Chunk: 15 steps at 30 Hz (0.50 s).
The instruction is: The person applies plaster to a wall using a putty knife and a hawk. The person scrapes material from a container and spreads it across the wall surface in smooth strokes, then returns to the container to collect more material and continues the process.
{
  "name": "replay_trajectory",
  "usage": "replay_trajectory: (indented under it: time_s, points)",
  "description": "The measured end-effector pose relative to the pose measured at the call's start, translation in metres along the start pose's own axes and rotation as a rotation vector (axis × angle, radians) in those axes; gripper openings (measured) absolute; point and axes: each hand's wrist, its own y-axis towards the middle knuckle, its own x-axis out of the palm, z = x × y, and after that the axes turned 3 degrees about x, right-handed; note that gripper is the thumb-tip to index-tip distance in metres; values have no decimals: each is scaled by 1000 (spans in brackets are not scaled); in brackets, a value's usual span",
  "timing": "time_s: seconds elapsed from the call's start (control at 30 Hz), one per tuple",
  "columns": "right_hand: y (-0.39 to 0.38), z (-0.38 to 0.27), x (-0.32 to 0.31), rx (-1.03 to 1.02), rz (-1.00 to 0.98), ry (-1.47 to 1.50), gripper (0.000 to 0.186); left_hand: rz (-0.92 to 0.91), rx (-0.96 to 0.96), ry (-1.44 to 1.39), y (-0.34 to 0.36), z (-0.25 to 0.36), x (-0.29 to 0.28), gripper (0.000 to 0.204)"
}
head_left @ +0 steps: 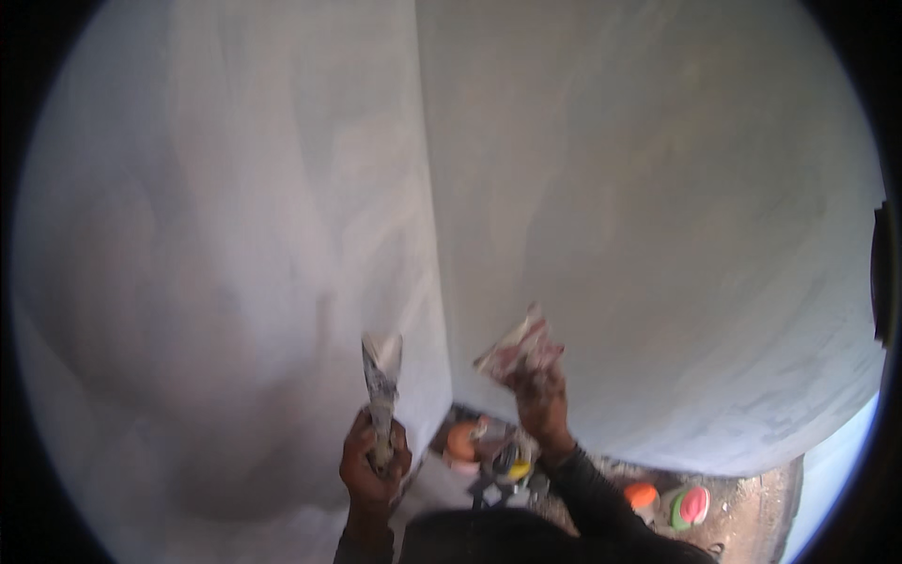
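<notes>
My left hand (pixel 368 470) is wrapped round the handle of a putty knife (pixel 381 371), which points upward with pale filler smeared over its blade. In my right hand (pixel 545 414) is a flat, roughly triangular scraper (pixel 519 352), stained whitish and reddish. It is tilted, and one corner points up beside the right-hand wall (pixel 658 207). The left-hand wall (pixel 235 207) stands behind the putty knife; both walls are patchy grey-white. Whether either tool touches a wall I cannot tell.
The walls meet in an upright inside corner (pixel 432 216). Low down between my arms is a cluster of things with an orange round container (pixel 462 440). At the lower right, an orange-topped container (pixel 641 495) and a green-and-pink tub (pixel 691 508) stand on the brownish floor (pixel 747 517).
</notes>
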Motion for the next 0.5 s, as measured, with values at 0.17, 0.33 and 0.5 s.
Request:
replay_trajectory:
  time_s: [0.17,0.33,0.5]
  points:
    - [-79,90,-10,797,256,1071,37,174,0,33,-35,-31,-58,45]
    - [-114,127,-63,575,-141,253,33,225,3,62,-44,-44,-98,53]
    - [-111,100,-69,979,36,731,34,237,-29,115,-26,-25,-77,49]
